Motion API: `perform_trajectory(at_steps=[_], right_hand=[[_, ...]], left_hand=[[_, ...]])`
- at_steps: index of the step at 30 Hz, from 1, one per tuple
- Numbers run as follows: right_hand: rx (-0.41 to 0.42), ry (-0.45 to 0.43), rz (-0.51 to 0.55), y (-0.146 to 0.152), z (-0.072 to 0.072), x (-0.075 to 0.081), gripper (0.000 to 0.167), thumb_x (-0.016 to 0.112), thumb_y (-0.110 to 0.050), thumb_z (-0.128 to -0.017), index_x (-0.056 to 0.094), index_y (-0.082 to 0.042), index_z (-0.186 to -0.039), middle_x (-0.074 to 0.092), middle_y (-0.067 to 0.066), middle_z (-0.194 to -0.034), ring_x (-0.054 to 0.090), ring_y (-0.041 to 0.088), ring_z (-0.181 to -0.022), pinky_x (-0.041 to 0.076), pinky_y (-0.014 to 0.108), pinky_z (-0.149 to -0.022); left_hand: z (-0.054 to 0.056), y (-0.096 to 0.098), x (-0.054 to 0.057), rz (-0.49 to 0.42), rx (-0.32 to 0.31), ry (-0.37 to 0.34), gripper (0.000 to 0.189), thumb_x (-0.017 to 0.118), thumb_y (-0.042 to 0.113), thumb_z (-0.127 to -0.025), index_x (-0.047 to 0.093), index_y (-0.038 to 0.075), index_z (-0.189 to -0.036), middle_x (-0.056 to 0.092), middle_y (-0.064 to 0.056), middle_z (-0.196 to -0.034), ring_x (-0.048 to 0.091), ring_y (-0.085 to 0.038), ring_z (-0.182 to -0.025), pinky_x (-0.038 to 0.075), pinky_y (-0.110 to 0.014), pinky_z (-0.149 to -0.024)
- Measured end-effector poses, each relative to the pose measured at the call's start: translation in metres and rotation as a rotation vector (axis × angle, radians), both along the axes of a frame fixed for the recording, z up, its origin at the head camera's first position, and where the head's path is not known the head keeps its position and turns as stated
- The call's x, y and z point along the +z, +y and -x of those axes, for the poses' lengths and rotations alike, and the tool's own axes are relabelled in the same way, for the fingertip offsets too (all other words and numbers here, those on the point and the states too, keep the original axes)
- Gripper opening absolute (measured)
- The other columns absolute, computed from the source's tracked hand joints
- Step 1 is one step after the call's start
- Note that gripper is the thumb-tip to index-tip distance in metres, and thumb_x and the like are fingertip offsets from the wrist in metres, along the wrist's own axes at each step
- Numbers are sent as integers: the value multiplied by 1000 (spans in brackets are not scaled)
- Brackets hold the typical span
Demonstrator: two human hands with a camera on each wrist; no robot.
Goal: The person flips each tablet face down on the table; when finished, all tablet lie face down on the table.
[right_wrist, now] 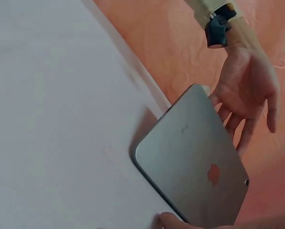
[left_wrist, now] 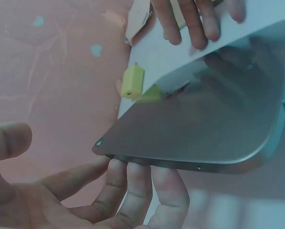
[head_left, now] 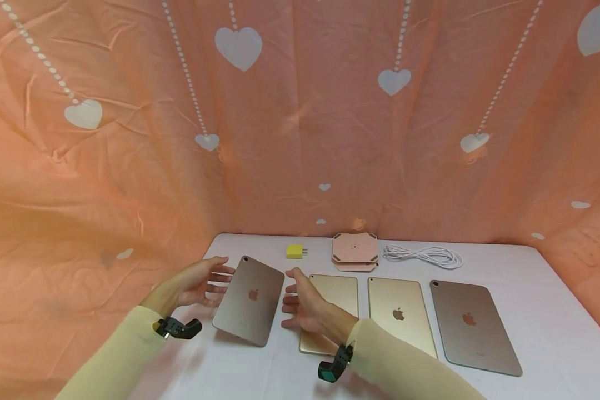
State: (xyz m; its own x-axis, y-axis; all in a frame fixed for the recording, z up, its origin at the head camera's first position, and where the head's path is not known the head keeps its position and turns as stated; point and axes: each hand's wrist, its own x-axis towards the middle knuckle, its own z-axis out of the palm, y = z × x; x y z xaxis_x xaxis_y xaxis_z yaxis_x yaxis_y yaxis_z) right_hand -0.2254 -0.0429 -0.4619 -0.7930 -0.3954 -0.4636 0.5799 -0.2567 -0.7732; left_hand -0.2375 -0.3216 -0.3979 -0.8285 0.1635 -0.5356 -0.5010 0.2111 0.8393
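Note:
A grey tablet (head_left: 250,300) with a fruit logo on its back stands tilted over the left part of the white table, its left side raised. Under that raised edge are the fingertips of my left hand (head_left: 200,283), thumb spread away from the tablet (left_wrist: 195,119). My right hand (head_left: 307,305) is by the tablet's right edge, fingers extended and thumb up near the top corner. In the right wrist view a right fingertip (right_wrist: 171,220) shows right at the tablet's lower edge. A gold tablet (head_left: 335,289) lies partly hidden beneath the right hand and forearm.
Another gold tablet (head_left: 399,308) and a second grey tablet (head_left: 472,328) lie back up to the right. Along the back sit a yellow charger plug (head_left: 294,251), a pink folded stand (head_left: 355,249) and a coiled white cable (head_left: 425,255). An orange curtain (head_left: 300,139) surrounds the table.

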Motion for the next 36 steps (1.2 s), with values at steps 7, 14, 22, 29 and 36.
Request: perform_trajectory(at_steps=[7, 14, 22, 29, 36], right_hand=[[-10, 29, 19, 2, -7, 0, 89, 54, -52, -101, 30, 13, -157, 34, 34, -151, 33, 55, -151, 26, 84, -123], [-6, 75, -4, 13, -10, -1, 86, 50, -52, -103, 30, 12, -158, 35, 35, -155, 34, 54, -152, 27, 81, -125], [-13, 72, 37, 20, -8, -4, 86, 50, -52, -104, 27, 13, -156, 33, 36, -156, 33, 55, -153, 28, 78, -127], [3, 81, 57, 22, -11, -4, 85, 51, -51, -103, 27, 13, -156, 37, 32, -150, 37, 51, -148, 33, 73, -127], [64, 135, 25, 42, -12, 6, 81, 47, -49, -106, 30, 9, -161, 41, 30, -154, 48, 42, -139, 38, 59, -128]], left_hand=[[-2, 3, -16, -14, 21, -13, 69, 42, 51, -115, 42, -4, -157, 56, -16, -142, 58, -31, -121, 59, -43, -92], [1, 15, -37, -22, 80, -34, 67, 43, 48, -115, 45, -6, -154, 56, -19, -138, 61, -32, -118, 61, -45, -91], [0, 25, -50, -4, 104, -33, 65, 48, 47, -114, 48, -8, -148, 54, -21, -136, 61, -35, -119, 63, -49, -93], [-2, 28, -49, 60, 63, -12, 64, 48, 44, -115, 51, -11, -147, 54, -25, -137, 58, -36, -117, 63, -48, -92], [-1, 25, -47, 153, 37, 74, 57, 49, 36, -114, 54, -11, -145, 65, -24, -133, 70, -31, -108, 66, -39, -88]])
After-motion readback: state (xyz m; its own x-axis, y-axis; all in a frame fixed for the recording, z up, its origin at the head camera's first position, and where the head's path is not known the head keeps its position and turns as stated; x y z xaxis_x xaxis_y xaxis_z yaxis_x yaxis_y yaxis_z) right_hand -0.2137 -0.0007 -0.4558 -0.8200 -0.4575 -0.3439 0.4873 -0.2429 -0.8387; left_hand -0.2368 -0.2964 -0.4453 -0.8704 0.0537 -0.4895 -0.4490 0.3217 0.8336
